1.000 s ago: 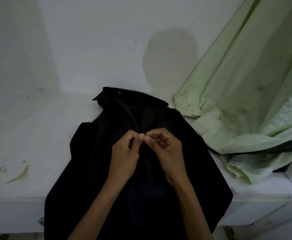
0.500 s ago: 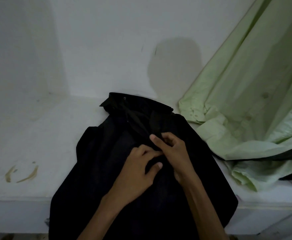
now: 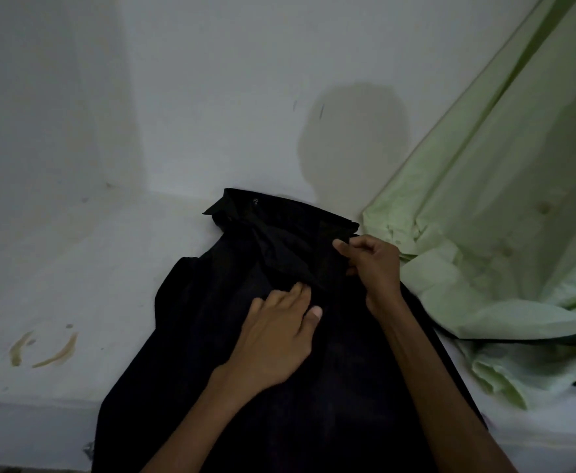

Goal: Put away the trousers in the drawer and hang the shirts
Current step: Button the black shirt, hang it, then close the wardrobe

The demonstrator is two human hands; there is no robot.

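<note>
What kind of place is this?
Probably a home wardrobe or closet nook: a white ledge against a plain wall, a black shirt laid on it, and a green shirt draping down beside it.

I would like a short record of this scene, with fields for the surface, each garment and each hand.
surface: white ledge against a white wall
black shirt: lies on the ledge, collar toward the wall, lower part over the front edge
green shirt: right of the black shirt, draped down onto the ledge
left hand: flat on the black shirt, fingers straight
right hand: pinches the black shirt's fabric below the collar
</note>
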